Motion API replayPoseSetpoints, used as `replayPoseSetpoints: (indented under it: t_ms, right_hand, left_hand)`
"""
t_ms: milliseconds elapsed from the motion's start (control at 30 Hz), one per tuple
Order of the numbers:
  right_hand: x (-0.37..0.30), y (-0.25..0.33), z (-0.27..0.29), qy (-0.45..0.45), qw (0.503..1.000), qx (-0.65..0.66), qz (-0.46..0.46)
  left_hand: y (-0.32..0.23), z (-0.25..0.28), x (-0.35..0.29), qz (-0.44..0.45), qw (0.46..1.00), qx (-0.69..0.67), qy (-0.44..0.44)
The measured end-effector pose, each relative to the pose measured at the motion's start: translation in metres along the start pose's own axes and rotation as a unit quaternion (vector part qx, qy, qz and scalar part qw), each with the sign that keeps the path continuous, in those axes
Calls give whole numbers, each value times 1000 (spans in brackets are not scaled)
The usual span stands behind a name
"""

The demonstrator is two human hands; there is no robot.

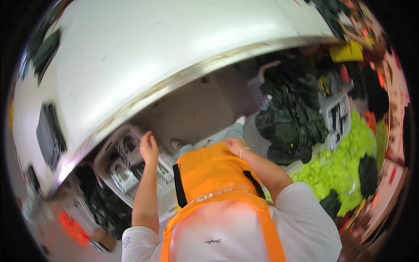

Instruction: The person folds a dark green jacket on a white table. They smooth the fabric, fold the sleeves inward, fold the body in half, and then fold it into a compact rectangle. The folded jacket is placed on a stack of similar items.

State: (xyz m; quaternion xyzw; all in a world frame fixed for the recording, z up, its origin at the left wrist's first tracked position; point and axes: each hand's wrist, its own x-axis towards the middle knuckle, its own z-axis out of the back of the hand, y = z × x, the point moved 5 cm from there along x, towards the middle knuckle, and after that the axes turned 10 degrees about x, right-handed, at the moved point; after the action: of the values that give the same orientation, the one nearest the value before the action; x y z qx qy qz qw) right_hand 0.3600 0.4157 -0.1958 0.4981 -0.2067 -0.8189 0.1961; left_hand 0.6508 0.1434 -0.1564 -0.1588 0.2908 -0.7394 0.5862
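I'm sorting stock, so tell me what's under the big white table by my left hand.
Under the white table sits a grey crate holding packaged items, beside the left hand. Its far part is hidden by the tabletop.

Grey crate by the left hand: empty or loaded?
Loaded: the grey crate under the table edge holds pale packets, right beneath the left hand.

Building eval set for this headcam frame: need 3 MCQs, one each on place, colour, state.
1. Where is the left hand?
A. over the grey crate under the table edge
B. on the green pile
C. flat on the tabletop

2. What colour is the apron?
A. blue
B. orange
C. white

3. What is the right hand doing?
A. gripping a dark garment
B. resting on the apron
C. lifting a crate

Key:
1 A: it sits above the crate.
2 B: orange, black straps.
3 B: it lies on the apron's top, apparently holding nothing.
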Motion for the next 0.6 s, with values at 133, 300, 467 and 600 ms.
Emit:
replayPoseSetpoints:
  t_ms: [133,300,467,600]
  right_hand:
    - [68,-184,82,-61,970,199,-122]
    - [168,-315,241,-276,949,130,-77]
    - [260,-416,401,-394,895,152,-145]
    - [322,-480,464,-380,890,39,-251]
  left_hand:
    - [-240,-75,65,-345,929,121,-59]
    - [-457,-211,84,-437,885,152,-56]
    - [-546,-325,75,-451,852,264,-21]
    - [-554,-350,74,-412,862,280,-92]
